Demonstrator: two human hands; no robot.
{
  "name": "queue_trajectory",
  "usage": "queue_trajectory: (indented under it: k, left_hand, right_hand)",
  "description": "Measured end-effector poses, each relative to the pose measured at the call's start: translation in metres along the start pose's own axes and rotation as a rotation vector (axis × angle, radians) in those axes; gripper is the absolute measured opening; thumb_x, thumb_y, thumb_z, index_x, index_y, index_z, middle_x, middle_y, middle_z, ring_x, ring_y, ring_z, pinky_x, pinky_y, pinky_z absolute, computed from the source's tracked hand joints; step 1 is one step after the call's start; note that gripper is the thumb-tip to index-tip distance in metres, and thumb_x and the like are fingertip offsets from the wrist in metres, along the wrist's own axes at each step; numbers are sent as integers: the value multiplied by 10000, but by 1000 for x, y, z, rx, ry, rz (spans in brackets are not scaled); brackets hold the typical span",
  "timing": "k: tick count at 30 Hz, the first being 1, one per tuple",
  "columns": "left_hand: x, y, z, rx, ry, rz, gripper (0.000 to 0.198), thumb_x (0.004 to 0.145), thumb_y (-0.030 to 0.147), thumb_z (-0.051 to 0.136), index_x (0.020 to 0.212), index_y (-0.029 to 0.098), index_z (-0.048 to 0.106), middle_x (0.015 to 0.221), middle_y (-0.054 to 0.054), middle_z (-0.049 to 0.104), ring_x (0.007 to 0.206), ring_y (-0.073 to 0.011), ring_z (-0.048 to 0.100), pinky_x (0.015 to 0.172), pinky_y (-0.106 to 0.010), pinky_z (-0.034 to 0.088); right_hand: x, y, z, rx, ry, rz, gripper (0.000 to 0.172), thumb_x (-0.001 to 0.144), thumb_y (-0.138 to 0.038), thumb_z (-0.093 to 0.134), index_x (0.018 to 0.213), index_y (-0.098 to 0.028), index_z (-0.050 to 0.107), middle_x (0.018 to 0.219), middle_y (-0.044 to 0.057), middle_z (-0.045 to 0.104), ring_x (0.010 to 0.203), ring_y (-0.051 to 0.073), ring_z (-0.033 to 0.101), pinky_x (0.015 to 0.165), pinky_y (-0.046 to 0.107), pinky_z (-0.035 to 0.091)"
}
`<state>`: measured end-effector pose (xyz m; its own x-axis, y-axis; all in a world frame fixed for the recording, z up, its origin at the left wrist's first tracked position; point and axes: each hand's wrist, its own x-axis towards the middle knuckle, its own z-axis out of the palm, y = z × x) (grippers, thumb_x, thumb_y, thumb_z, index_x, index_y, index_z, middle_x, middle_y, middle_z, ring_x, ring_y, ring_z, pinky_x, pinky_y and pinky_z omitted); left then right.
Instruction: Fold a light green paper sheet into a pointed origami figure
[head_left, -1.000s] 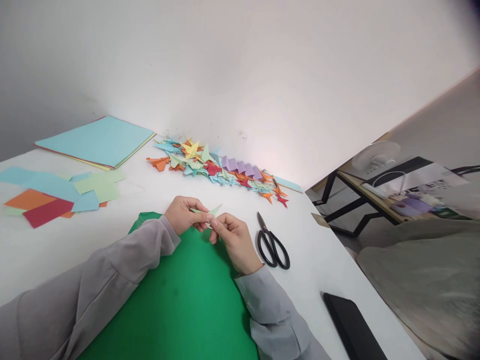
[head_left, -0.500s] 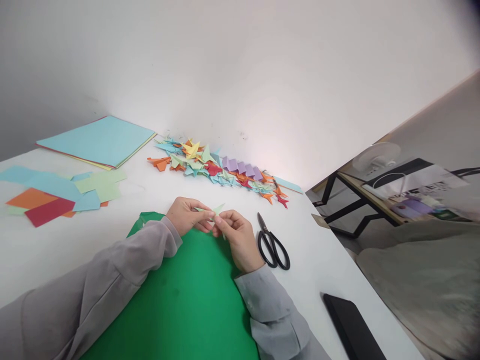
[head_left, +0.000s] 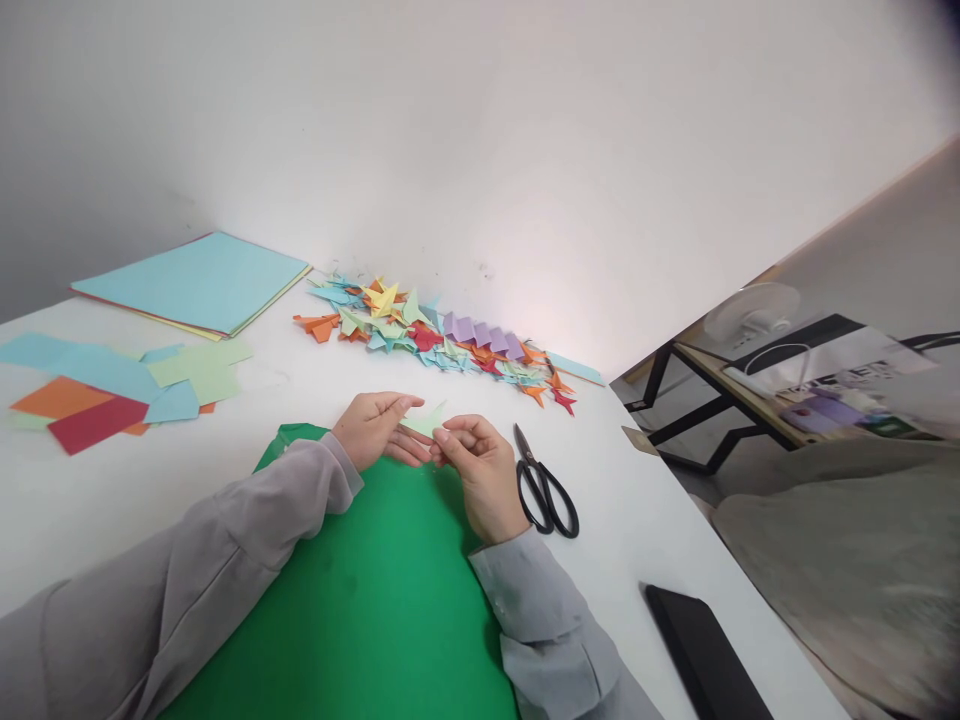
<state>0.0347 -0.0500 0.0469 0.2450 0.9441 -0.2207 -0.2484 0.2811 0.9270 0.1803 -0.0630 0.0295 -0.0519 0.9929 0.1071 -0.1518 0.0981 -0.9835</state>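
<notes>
Clearly, I have one pale green folded paper (head_left: 426, 418) between the hands, likely light, thin and easily creased, best pinched by its edge. The right hand (head_left: 484, 478) nips it between thumb and fingers; the left hand (head_left: 373, 430) is loosely open, thumb lifted. I count one pair of scissors (head_left: 531, 462) and one black flat object (head_left: 705, 655); the folded shapes (head_left: 426, 337) overlap uncountably.

The small, pale green folded paper (head_left: 425, 421) is held mid-scene, partly hidden, a slim point angling far and right.
</notes>
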Motion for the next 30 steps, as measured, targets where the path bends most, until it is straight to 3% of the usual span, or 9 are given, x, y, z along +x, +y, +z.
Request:
queue_trajectory:
  k: [3,7,12,16,24,30]
  left_hand:
    - [2,-2,-2,17,-3,76,299,812,316,520,998,82,535,554,-59,663,519,-169,653,477,-255,541]
    - [3,-7,-5,101,-28,193,367,604,166,718,945,82,610,550,-22,655,552,-156,643,495,-246,544]
    - [3,-9,-5,98,-53,231,274,533,111,726,800,76,676,546,-27,659,514,-134,622,493,-232,540]
    - [4,-8,-6,40,-52,278,162,460,106,744,608,95,680,718,-50,686,558,-136,623,466,-227,541]
    - [3,-5,-4,63,8,277,112,444,109,742,517,98,657,754,-60,680,507,-112,603,494,-242,546]
    - [4,-6,-5,100,48,259,80,504,91,705,551,100,641,672,-36,662,507,-115,604,498,-252,542]
  right_hand:
    - [0,-1,-1,14,23,6,186,658,-258,698,751,-179,558,527,-33,616,479,91,527,508,224,401]
    - [0,-2,-2,3,10,-13,196,663,-260,694,778,-186,554,531,-41,606,493,95,533,500,220,397]
    - [-1,-1,-1,-30,-40,-56,221,659,-246,694,816,-209,543,549,-56,593,515,105,538,485,222,398]
    - [-1,-2,-1,-73,-46,-82,226,631,-225,706,823,-204,589,653,-29,621,556,107,539,485,227,403]
    - [-1,-1,-1,-100,-88,-96,393,611,-223,712,986,-257,599,855,1,613,622,114,534,522,247,435]
    - [0,1,-4,-178,-11,-177,159,656,-227,679,815,-232,670,813,16,629,689,147,553,533,260,431]
